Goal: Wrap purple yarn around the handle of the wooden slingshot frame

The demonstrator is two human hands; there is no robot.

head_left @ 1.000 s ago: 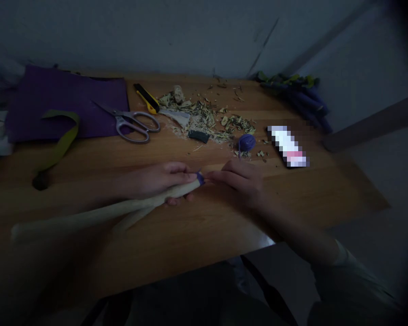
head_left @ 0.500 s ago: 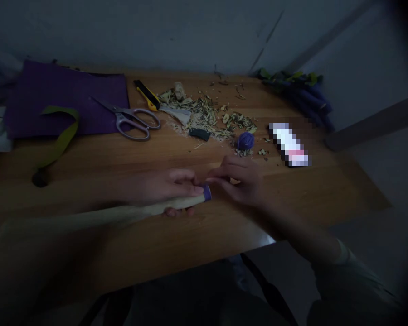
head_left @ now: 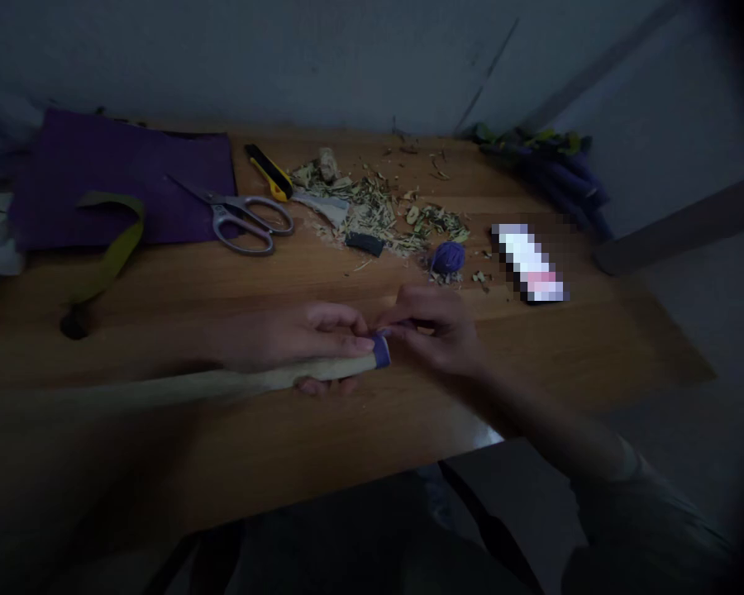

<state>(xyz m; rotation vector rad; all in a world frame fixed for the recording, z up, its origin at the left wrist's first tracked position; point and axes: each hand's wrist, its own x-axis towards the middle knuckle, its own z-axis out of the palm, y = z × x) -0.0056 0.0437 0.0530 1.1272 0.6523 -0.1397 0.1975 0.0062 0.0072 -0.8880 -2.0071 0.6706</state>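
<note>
A long pale stick (head_left: 223, 385) lies across the lower left, its right end wrapped in a purple band (head_left: 381, 351). My left hand (head_left: 316, 335) grips the stick just behind the band, thumb on top and fingertips showing below. Right beside the band, my right hand (head_left: 437, 326) has thumb and forefinger pinched together on what looks like a thin purple strand, dim and hard to make out. A purple ball of yarn (head_left: 447, 258) sits on the wooden table (head_left: 322, 454) beyond my right hand.
Scissors (head_left: 243, 235) rest partly on a purple sheet (head_left: 124, 182). Near them are a yellow cutter (head_left: 271, 175), heaped shavings (head_left: 372, 211) and a dark green piece (head_left: 364, 243). To the right are a phone (head_left: 530, 263) and purple-wrapped stems (head_left: 561, 178); a green strip (head_left: 115, 263) is left.
The stick and its banded end have shifted slightly to the right with my left hand. My right hand's pinch has moved slightly at the band.
</note>
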